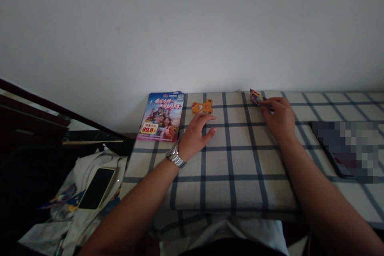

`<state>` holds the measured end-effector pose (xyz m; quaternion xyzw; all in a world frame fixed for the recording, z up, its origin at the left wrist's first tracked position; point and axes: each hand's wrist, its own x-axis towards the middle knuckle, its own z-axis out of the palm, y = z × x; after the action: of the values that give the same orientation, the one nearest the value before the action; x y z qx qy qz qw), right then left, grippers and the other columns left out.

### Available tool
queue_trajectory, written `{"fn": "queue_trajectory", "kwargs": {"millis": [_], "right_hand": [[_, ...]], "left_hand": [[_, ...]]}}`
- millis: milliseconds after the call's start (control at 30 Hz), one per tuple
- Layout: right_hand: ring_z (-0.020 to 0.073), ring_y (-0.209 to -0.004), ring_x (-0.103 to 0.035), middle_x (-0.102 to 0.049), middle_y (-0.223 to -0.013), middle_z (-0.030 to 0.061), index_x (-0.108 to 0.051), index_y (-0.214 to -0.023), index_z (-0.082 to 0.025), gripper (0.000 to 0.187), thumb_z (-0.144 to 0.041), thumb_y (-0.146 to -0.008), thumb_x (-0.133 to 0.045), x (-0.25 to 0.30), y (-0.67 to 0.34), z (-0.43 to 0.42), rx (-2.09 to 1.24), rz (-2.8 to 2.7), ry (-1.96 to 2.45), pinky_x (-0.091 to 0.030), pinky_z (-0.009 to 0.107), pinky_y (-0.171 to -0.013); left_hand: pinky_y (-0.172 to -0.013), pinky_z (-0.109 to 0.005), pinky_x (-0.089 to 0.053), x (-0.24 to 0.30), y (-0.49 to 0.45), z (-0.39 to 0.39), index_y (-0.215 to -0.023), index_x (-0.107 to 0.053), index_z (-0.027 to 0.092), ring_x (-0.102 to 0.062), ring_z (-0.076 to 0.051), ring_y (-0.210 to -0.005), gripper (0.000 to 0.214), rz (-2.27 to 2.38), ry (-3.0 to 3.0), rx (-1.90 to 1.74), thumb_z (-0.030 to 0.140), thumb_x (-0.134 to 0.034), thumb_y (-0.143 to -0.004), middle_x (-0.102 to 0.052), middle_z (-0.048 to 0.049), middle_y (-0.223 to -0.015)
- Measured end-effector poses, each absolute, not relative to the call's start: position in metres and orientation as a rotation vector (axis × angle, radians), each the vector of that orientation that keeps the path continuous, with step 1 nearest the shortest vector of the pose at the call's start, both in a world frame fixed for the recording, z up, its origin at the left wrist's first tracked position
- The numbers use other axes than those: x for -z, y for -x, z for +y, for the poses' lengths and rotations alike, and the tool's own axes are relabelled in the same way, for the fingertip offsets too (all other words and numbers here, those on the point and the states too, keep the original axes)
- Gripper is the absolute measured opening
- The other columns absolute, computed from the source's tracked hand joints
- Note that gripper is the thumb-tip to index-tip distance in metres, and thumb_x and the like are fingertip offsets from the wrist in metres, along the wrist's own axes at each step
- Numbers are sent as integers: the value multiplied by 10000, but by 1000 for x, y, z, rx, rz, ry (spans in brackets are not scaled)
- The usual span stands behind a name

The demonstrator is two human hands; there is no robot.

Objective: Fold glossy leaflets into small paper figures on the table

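Dim checked tablecloth (pixel 240 160) carries the left hand (pixel 196 134), flat and spread below an orange bear (pixel 202 107), while right of centre the right hand (pixel 277 120) half-hides a crumpled packet (pixel 256 96), its grip impossible to tell.

Between our left hand (pixel 196 132) and our right hand (pixel 277 118) the checked tablecloth (pixel 240 184) lies bare, and the near strip down to the front edge is open too. The stack of leaflets (pixel 161 117) and the orange bear-shaped piece (pixel 202 107) lie flat just beyond our left fingers, and the wall (pixel 192 28) closes the far edge behind them and behind the small colourful packet (pixel 256 96) at our right fingertips. On the right a dark flat object (pixel 336 160), partly blurred, lies near our right forearm.
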<state>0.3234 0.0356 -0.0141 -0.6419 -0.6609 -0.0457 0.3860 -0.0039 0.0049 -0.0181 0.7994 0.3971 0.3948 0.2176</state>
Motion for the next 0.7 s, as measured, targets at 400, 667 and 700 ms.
{"fn": "queue_trajectory", "kwargs": {"millis": [400,667,700], "right_hand": [[331,-1093,-661,-732,-1160,131,-772,-1089,-218,197,-271,-927,-673,8,-321,33,188,-1718,1573,-504,534,-1008],[286,-991,-686,-726,-1054,101,-737,-1086,-232,160,-333,-979,-673,-6,-298,22,99,-1856,1317,-559,451,-902],[280,-979,-693,-726,-1013,90,-731,-1077,-236,143,-326,-985,-669,-6,-294,21,39,-1915,1258,-564,443,-894]], "left_hand": [[-1107,-492,-531,17,4,5,-1238,-656,242,-631,-249,-1234,234,1097,-2221,-1071,263,-665,-1005,-650,-85,-1261],[-1116,-459,-525,16,2,4,-1190,-683,236,-630,-238,-1222,176,1108,-2227,-1026,255,-646,-1018,-655,-75,-1221],[-1117,-456,-524,16,2,4,-1184,-686,235,-630,-238,-1222,172,1110,-2227,-1023,252,-647,-1018,-655,-74,-1218]]}}
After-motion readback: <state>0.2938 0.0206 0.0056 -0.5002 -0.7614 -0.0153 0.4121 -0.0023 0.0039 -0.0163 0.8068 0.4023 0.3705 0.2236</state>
